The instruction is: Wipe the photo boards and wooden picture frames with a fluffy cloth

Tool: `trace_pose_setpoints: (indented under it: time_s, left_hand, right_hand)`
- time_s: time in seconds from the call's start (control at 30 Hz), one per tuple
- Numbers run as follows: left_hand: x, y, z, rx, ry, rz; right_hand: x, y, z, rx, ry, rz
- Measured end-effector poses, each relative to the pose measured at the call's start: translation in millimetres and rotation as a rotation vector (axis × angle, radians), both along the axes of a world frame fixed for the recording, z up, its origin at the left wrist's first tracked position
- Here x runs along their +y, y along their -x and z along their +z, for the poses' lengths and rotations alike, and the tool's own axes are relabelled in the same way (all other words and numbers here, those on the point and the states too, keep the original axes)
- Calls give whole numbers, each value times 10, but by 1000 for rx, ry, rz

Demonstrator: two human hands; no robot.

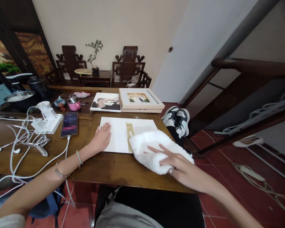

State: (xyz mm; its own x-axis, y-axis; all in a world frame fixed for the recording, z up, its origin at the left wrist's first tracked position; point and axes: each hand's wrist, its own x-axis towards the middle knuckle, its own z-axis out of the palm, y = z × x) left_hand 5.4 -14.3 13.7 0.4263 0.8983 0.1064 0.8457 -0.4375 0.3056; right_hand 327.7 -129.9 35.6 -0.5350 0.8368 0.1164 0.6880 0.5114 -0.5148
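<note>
Fluffy white cloth (149,148) bunched over the near right corner of a flat white board (118,134) (tan strip (129,131) down it)

Head-worn camera here, gazing forward and down over the wooden table (109,172); left hand (100,139) and right hand (178,164) sit close below, carved chairs (129,68) far back against the pale wall (133,25) straight ahead.

1 left hand (101,139) rests on 1 white board (120,134), 1 right hand (175,163) on 1 white cloth (149,147). Beyond both: 2 pictures (140,98), 2 carved chairs (129,65), 1 phone (69,124). Right of them: 2 sneakers (178,117).
</note>
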Motion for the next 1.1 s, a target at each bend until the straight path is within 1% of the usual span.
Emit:
trace_pose_setpoints:
  time_s: [0.07,0.13,0.2,0.27,0.33,0.37,0.43,0.5,0.6,0.7,0.77,0.8,0.83,0.9,1.0,1.1]
  left_hand:
    - [-1,-6,4,13,2,7]
    - [0,-11,6,20,5,12]
    - [3,-11,7,25,9,12]
    - [8,-6,5,29,12,10]
    - [13,3,0,30,12,6]
    - [16,7,-3,29,10,3]
    - [19,13,-10,25,3,-4]
    - [18,12,-14,21,-4,-6]
    - [12,4,-21,22,-15,-1]
    - [12,1,-36,21,-27,0]
    - [17,7,-54,17,-34,-1]
    - [20,11,-63,14,-37,-4]
    - [23,16,-72,10,-41,-6]
    - [29,24,-85,2,-49,-9]
    - [29,30,-82,1,-48,-12]
    - [22,26,-62,14,-34,-14]
  right_hand:
    - [134,-25,40,-26,78,-14]
    - [392,34,52,-55,112,-53]
    - [707,177,37,-69,79,-120]
    - [1006,376,11,-71,6,-179]
    - [1221,588,-14,-66,-52,-223]
    - [1282,684,-24,-66,-70,-237]
    - [1291,835,-41,-69,-87,-252]
    - [1151,922,-47,-82,-98,-234]
    - [735,936,-13,-108,-128,-137]
    - [279,857,106,-114,-143,11]
    - [79,788,211,-118,-120,123]
    - [33,756,257,-120,-106,165]
    - [27,728,291,-123,-94,191]
    - [138,692,315,-131,-81,191]
    - [535,720,253,-164,-97,124]
    - [991,876,173,-296,-147,29]
